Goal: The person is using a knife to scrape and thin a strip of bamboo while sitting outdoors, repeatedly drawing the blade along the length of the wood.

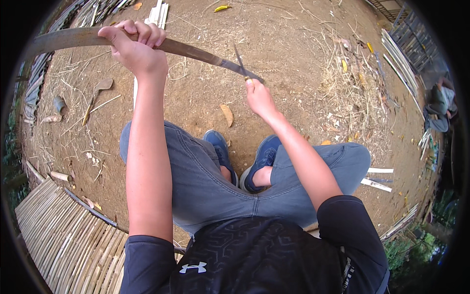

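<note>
I sit with both arms stretched forward over bare ground. My left hand [139, 49] is wrapped round a long, curved brown strip [196, 53] that looks like split bamboo, thumb along its upper side. The strip runs from the far left edge of the view to a narrower, greyish right end. In my right hand [261, 99] is a knife, its handle mostly hidden by the fingers. Slim and dark, the knife blade [239, 60] points up and away, crossing the strip near that right end. Whether blade and strip touch, I cannot tell.
A bamboo-slat platform [73, 240] lies at lower left. Further up are a flat-headed tool [104, 84] and a grey cup-like container [59, 104]. Pale strips [159, 13] lie ahead, straw [357, 88] and more strips [379, 185] to the right. Another person [443, 100] is at far right.
</note>
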`<state>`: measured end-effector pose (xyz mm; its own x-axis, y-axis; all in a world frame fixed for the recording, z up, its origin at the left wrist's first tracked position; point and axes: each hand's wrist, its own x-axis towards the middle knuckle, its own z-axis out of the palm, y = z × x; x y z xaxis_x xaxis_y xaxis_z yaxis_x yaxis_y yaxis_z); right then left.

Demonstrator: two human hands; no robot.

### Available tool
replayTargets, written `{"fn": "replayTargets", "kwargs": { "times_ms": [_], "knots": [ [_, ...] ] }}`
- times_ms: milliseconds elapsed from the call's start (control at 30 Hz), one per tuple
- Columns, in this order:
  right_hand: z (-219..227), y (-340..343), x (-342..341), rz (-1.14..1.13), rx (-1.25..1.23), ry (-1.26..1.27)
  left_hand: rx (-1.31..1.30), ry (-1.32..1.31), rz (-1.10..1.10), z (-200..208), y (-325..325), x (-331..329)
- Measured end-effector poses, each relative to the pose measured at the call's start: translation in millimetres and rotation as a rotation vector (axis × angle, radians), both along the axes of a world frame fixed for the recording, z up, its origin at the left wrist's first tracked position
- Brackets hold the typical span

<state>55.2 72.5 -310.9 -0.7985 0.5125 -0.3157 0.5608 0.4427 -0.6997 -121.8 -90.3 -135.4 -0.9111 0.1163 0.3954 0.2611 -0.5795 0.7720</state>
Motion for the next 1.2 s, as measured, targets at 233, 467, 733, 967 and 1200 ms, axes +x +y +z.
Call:
{"fn": "replayTargets", "kwargs": {
  "times_ms": [233,467,733,967,1200],
  "knots": [
    [14.8,1.2,7.6,0.034,-0.014,0.129,-0.077,-0.027,0.029,3.2,2.9,9.4],
    [39.5,-8.0,7.0,0.005,0.004,0.091,-0.093,-0.061,0.05,6.4,4.5,9.4],
    [42.5,-11.3,14.5,0.046,0.037,0.205,-0.08,-0.1,0.06,9.4,7.5,14.2],
    [26.5,-13.2,15.6,0.106,0.06,0.285,-0.12,-0.1,0.106,9.9,8.7,12.2],
    [23.8,-8.6,17.5,0.097,0.044,0.271,-0.096,-0.124,0.126,10.5,10.4,7.1]
  ]
}}
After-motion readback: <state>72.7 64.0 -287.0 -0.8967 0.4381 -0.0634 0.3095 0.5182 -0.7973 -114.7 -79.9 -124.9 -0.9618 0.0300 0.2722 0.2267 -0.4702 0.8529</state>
